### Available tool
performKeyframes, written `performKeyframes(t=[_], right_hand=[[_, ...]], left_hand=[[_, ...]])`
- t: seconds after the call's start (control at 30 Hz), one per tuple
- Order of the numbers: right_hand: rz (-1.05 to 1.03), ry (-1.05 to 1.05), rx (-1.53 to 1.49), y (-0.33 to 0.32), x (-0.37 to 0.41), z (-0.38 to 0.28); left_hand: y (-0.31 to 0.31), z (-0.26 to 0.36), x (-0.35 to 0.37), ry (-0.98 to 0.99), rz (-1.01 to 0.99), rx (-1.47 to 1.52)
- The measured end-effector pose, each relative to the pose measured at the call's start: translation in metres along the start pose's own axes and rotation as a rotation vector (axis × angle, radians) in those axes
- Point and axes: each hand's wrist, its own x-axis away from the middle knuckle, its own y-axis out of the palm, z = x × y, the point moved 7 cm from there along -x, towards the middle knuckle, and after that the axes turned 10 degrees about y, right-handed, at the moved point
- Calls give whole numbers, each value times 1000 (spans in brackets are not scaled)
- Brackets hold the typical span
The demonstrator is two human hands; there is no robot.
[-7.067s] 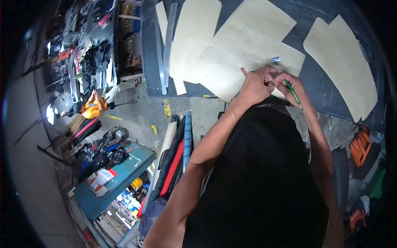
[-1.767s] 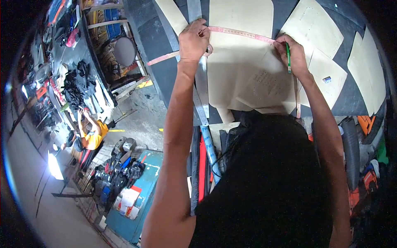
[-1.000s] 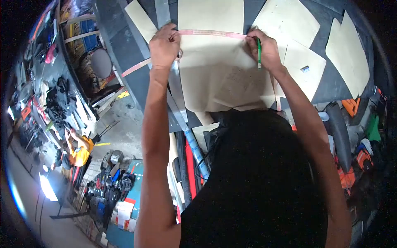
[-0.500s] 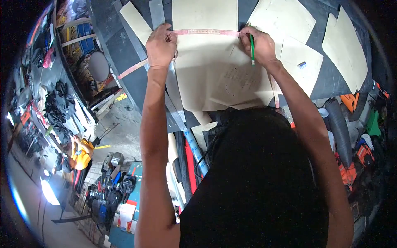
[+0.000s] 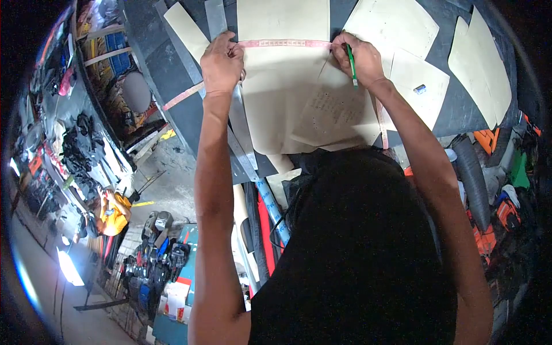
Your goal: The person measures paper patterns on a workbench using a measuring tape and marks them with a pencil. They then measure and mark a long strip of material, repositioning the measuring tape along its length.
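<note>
A pink measuring tape (image 5: 282, 43) is stretched across a large cream paper sheet (image 5: 270, 86) on the dark table. My left hand (image 5: 222, 64) pinches the tape at the sheet's left edge, and the loose tape runs down to the left. At the right edge my right hand (image 5: 357, 60) pinches the other part of the tape and also holds a green pencil (image 5: 352, 66), which points down. Below the tape, faint handwriting shows on the paper. Metal rulers (image 5: 242, 129) lie beside and partly under my left wrist.
More cream paper pieces (image 5: 394, 26) lie on the right of the dark table (image 5: 158, 54), one bearing a small blue object (image 5: 420, 89). A person in orange (image 5: 115, 215) is at the far left. Rolls of material (image 5: 269, 210) are below the table.
The green pencil has tilted slightly in my right hand. The table and papers have shifted a little to the left in view, while both hands still hold the tape.
</note>
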Motion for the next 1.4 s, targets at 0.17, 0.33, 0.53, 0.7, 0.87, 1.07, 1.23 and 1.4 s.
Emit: performKeyframes(t=[0.17, 0.33, 0.53, 0.7, 0.87, 1.07, 1.23, 1.4], right_hand=[[-68, -15, -191, -19, 14, -12], [-181, 23, -231, -61, 47, -35], [-138, -12, -229, -102, 87, -38], [-67, -77, -249, -128, 116, -29], [-20, -87, -285, -149, 139, -13], [42, -50, -277, -167, 159, 19], [62, 14, -336, -185, 169, 52], [125, 5, -338, -207, 171, 80]], left_hand=[[0, 65, 1, 255, -54, -47], [34, 169, 15, 280, -133, 200], [35, 229, 27, 285, -170, 432], [29, 254, 37, 187, -190, 483], [43, 280, 44, 244, -261, 444], [64, 320, 48, 287, -338, 441], [92, 345, 48, 276, -329, 536], [117, 373, 41, 212, -354, 560]])
